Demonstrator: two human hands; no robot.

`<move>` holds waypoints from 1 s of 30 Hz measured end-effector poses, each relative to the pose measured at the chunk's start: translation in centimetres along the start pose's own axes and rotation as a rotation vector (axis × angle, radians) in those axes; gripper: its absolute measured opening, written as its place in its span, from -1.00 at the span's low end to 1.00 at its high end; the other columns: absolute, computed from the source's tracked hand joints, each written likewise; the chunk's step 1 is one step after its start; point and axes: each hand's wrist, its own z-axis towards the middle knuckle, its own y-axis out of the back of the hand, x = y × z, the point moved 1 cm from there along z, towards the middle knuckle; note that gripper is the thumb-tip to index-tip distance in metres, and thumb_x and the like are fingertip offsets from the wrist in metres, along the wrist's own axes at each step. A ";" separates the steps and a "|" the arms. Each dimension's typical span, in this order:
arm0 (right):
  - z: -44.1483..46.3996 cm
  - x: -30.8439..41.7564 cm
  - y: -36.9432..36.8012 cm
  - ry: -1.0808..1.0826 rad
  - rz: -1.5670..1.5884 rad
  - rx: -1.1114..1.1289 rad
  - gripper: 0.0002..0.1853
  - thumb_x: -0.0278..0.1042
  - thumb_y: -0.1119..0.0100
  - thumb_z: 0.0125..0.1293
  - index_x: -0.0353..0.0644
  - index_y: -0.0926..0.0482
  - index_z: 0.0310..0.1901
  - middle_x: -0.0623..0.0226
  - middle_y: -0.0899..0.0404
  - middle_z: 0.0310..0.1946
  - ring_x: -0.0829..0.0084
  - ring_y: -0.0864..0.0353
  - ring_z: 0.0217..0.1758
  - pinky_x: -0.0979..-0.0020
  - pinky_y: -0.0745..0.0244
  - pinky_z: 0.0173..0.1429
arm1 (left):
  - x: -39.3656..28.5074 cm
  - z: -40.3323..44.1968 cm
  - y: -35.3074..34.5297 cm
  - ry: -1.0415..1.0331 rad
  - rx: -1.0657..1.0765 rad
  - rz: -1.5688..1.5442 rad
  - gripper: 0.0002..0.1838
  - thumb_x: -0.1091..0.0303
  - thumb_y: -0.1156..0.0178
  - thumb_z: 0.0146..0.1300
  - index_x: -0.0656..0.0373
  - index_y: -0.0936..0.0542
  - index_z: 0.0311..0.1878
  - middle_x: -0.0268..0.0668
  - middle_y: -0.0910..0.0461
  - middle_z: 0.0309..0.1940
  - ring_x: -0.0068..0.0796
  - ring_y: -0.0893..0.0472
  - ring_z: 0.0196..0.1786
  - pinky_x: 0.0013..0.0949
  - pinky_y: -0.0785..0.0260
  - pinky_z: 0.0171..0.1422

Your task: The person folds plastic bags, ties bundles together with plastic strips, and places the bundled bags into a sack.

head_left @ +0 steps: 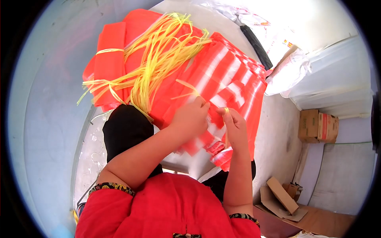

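A pale blue-grey wall (43, 119) curves round from 8 to 10 o'clock, and a light floor (283, 119) spreads at 3 o'clock. Near the centre, the left hand (192, 115) has thumb and fingertips pinched together on a yellow strip (186, 92), whose ends stick out toward 11 o'clock. The right hand (235, 122), just beside it, is curled in a similar pinch, with yellow at its fingertips; whether it is the same strip, I cannot tell. Beneath and beyond, toward 12 and 1 o'clock, lie red-and-white striped plastic sheets (234, 75).

The strip looks light, limp and a little slippery, best pinched near its ends; the sheets seem thin and soft, easiest gathered by several layers. At 10 to 11 o'clock a yellow bundle of strips (154, 59) lies over folded red material (109, 59). The white plastic sack (291, 73) at 2 o'clock and the carton (317, 126) at 3 bear red print, too small to read.
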 end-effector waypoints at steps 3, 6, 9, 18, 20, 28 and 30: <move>1.2 -1.6 -1.1 0.008 0.111 0.025 -0.62 -0.27 0.07 0.69 -0.34 -0.68 0.16 0.29 -0.70 0.08 0.53 -0.59 0.10 0.45 -0.43 0.25 | -0.1 0.0 0.5 -0.006 0.022 -0.004 -0.49 0.34 -0.29 0.22 0.19 -0.61 0.27 -0.18 -0.55 0.21 -0.10 -0.67 0.12 -0.03 -0.60 0.11; 1.9 -3.2 -1.7 0.014 0.207 0.011 -0.60 -0.24 0.09 0.71 -0.33 -0.65 0.23 0.28 -0.70 0.07 0.52 -0.59 0.10 0.45 -0.45 0.28 | 0.2 0.4 0.7 -0.070 -0.104 -0.001 -0.55 0.39 -0.28 0.23 0.19 -0.63 0.22 -0.16 -0.58 0.13 -0.09 -0.66 0.13 -0.05 -0.59 0.11; 2.2 -3.9 -2.3 0.036 0.145 -0.002 -0.61 -0.24 0.05 0.70 -0.34 -0.63 0.27 0.29 -0.69 0.07 0.51 -0.59 0.10 0.45 -0.47 0.31 | 2.4 1.3 0.0 -0.177 -0.314 0.154 -0.59 0.42 -0.29 0.19 0.17 -0.66 0.15 -0.17 -0.60 0.03 -0.09 -0.63 0.11 -0.09 -0.56 0.12; 2.3 -4.3 -2.9 0.071 -0.138 -0.047 -0.67 -0.50 -0.18 0.54 -0.34 -0.62 0.27 0.31 -0.68 0.02 0.55 -0.63 0.02 0.48 -0.57 0.13 | 3.1 1.4 2.4 -0.162 -0.264 0.314 -0.79 0.35 -0.32 0.22 0.10 -0.72 -0.08 -0.27 -0.68 -0.21 -0.13 -0.64 -0.04 -0.14 -0.50 0.01; 2.3 -4.3 -3.2 0.066 -0.120 -0.052 -0.66 -0.53 -0.21 0.51 -0.31 -0.63 0.26 0.33 -0.67 0.01 0.56 -0.63 0.00 0.48 -0.58 0.09 | 3.7 1.6 1.5 -0.156 -0.251 0.106 -0.84 0.34 -0.32 0.29 0.11 -0.74 -0.10 -0.24 -0.67 -0.29 -0.12 -0.66 -0.12 -0.13 -0.50 -0.06; 1.8 -3.6 -4.0 0.234 -0.315 -0.078 -0.64 -0.45 -0.32 0.41 -0.20 -0.65 0.22 0.26 -0.70 -0.04 0.41 -0.75 -0.02 0.38 -0.64 0.04 | 1.0 1.7 2.3 -0.466 -0.066 -0.395 -0.89 0.42 -0.34 0.33 0.16 -0.74 -0.11 -0.19 -0.74 -0.14 -0.13 -0.70 -0.07 -0.16 -0.54 0.01; 2.0 -4.5 -4.0 0.339 -0.415 -0.082 -0.68 -0.43 -0.30 0.43 -0.21 -0.66 0.18 0.27 -0.70 -0.05 0.42 -0.74 -0.05 0.39 -0.64 0.01 | 0.6 1.6 2.2 -0.526 -0.068 -0.387 -0.84 0.44 -0.35 0.31 0.17 -0.73 -0.05 -0.17 -0.74 -0.12 -0.12 -0.70 -0.06 -0.16 -0.54 0.03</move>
